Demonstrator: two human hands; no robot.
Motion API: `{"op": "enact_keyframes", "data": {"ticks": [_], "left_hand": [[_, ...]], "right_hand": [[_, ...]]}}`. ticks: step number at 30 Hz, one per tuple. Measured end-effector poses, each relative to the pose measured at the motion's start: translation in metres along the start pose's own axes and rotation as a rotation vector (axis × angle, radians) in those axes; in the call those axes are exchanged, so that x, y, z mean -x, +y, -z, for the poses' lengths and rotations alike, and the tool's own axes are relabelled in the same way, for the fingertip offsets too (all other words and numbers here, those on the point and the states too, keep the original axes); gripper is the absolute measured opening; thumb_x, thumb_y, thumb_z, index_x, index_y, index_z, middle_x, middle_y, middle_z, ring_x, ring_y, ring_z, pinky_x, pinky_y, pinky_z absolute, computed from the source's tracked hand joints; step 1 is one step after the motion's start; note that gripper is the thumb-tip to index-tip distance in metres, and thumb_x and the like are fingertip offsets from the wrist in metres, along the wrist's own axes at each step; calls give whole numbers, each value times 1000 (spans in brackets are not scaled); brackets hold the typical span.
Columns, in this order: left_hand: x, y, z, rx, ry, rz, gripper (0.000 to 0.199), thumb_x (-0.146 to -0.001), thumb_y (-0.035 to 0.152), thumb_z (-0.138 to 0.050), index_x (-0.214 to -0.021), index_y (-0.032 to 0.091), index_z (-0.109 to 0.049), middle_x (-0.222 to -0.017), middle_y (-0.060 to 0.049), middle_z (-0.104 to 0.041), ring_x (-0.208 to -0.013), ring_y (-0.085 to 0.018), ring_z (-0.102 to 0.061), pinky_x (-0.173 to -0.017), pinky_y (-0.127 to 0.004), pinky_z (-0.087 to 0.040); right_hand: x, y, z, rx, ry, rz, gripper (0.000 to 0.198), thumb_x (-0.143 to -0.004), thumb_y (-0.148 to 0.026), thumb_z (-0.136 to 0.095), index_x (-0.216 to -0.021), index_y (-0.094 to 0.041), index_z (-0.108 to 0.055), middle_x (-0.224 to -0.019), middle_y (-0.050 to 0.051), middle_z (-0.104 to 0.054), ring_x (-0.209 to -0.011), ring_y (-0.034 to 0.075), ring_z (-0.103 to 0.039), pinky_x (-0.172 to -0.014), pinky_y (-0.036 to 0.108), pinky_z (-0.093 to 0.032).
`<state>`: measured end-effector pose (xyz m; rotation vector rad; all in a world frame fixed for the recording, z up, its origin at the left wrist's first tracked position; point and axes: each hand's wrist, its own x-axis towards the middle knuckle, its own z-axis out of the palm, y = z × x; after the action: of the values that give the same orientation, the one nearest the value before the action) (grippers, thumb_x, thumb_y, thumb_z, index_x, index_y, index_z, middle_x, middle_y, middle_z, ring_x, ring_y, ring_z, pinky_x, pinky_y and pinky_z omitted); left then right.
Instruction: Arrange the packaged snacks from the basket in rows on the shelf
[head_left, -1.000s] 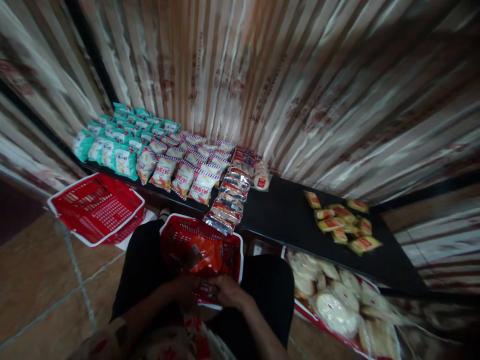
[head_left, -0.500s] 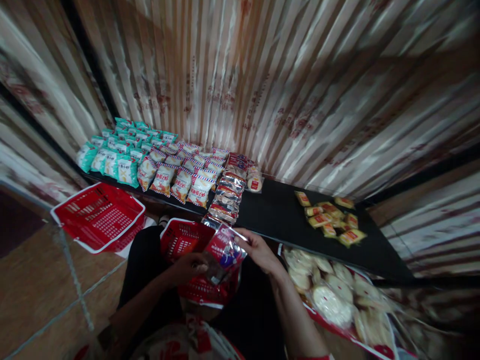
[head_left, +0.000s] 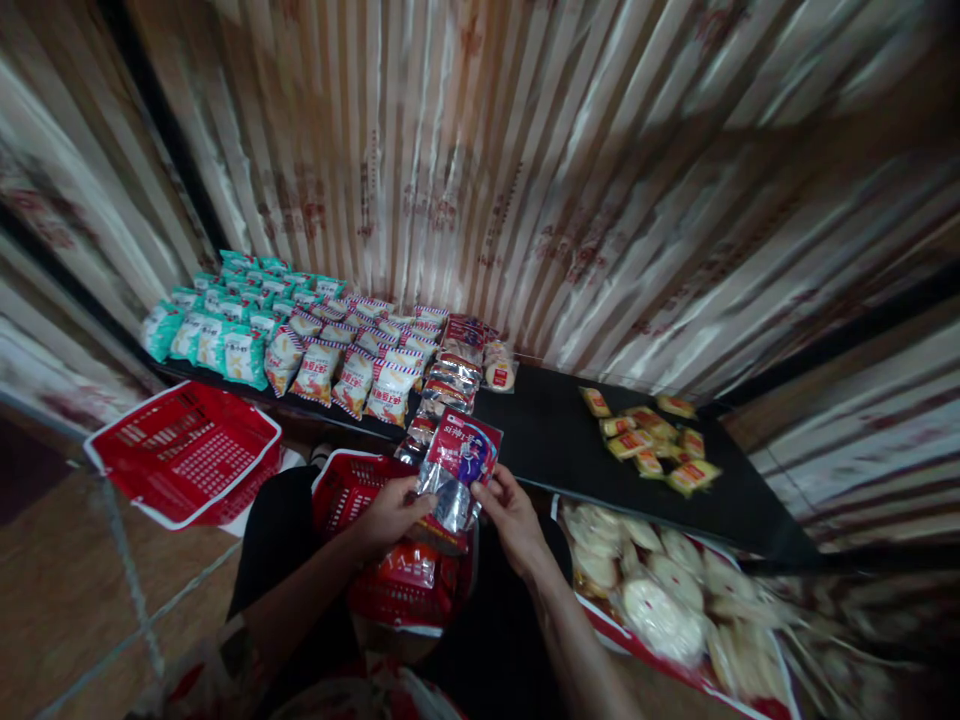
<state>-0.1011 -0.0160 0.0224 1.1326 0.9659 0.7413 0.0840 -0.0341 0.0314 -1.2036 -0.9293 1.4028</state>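
Head view: pinching shiny red-and-purple packet by its left side with left hand, by its right side with right hand. Both thumbs on front. Holding it up over red basket between knees, with orange things inside.

Just behind, on black worktop: row of silver packets. Left of those: white-and-red bags, then green bags. Farther right: pile of yellow packs.
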Motion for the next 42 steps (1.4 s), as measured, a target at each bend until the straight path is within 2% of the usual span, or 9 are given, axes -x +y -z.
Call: {"op": "enact_keyframes", "data": {"ticks": [4, 9, 14, 20, 25, 29, 33, 38, 42], "left_hand": [[-6, 6, -10, 46, 36, 21, 35, -72, 41, -65, -91, 12, -65, -80, -4, -68, -79, -19, -62, -68, -25, -47], [-19, 8, -12, 151, 21, -8, 38, -69, 40, -69, -96, 14, -61, -89, -5, -69, -78, -17, -64, -65, -23, -48], [-43, 11, -11, 174, 167, -2, 39, -67, 36, -71, -97, 14, -58, -80, -3, -67, -64, -13, -64, -60, -22, -49], [-75, 27, -12, 269, 284, -24, 31, -74, 26, -67, -100, 14, -54, -73, -1, -66, -60, -12, -65, -57, -20, -50], [-97, 43, -12, 327, 389, 35, 35, -79, 9, -58, -112, 14, -48, -79, -1, -66, -55, -9, -64, -52, -17, -49], [-107, 47, -12, 358, 419, 68, 36, -80, 5, -55, -114, 12, -47, -82, -3, -67, -55, -10, -65, -54, -20, -52], [-114, 46, -11, 387, 428, 72, 42, -79, 11, -61, -118, 14, -46, -83, -4, -68, -56, -12, -66, -54, -21, -53], [-119, 48, -12, 378, 459, 85, 35, -82, 7, -55, -115, 13, -47, -80, -2, -67, -54, -10, -65, -51, -17, -51], [-122, 54, -13, 368, 464, 87, 31, -83, 2, -49, -112, 13, -47, -78, -1, -66, -53, -9, -65, -52, -17, -51]], "right_hand": [[-9, 1, 1, -11, 77, 30, 53, -61, -47, -76, -102, -24, -52, -80, 0, -71, -71, 19, -66, -66, 31, -51], [-32, -5, 7, -90, 209, 69, 51, -60, -45, -76, -99, -25, -51, -76, -1, -70, -66, 18, -65, -63, 32, -51], [-68, -16, 6, -58, 295, 150, 48, -60, -44, -74, -98, -24, -52, -74, -2, -70, -63, 17, -64, -61, 30, -51], [-117, -32, -1, 13, 318, 214, 61, -60, -43, -71, -113, -21, -50, -75, -1, -69, -65, 15, -62, -62, 27, -48], [-145, -37, -4, 80, 380, 223, 76, -64, -40, -67, -132, -21, -39, -73, -2, -67, -60, 15, -60, -58, 28, -49], [-160, -34, -2, 229, 380, 251, 71, -69, -41, -62, -133, -20, -41, -95, 4, -68, -80, 19, -64, -71, 32, -51], [-167, -31, 2, 527, 397, 358, 55, -74, -41, -53, -126, -20, -51, -117, 7, -62, -104, 21, -58, -93, 36, -44], [-171, -30, -1, 833, 447, 436, 49, -76, -41, -48, -114, -13, -61, -117, 14, -61, -111, 26, -51, -99, 42, -37], [-177, -30, -3, 900, 458, 463, 47, -77, -38, -48, -114, -13, -61, -114, 14, -61, -112, 26, -49, -101, 44, -34]]}}
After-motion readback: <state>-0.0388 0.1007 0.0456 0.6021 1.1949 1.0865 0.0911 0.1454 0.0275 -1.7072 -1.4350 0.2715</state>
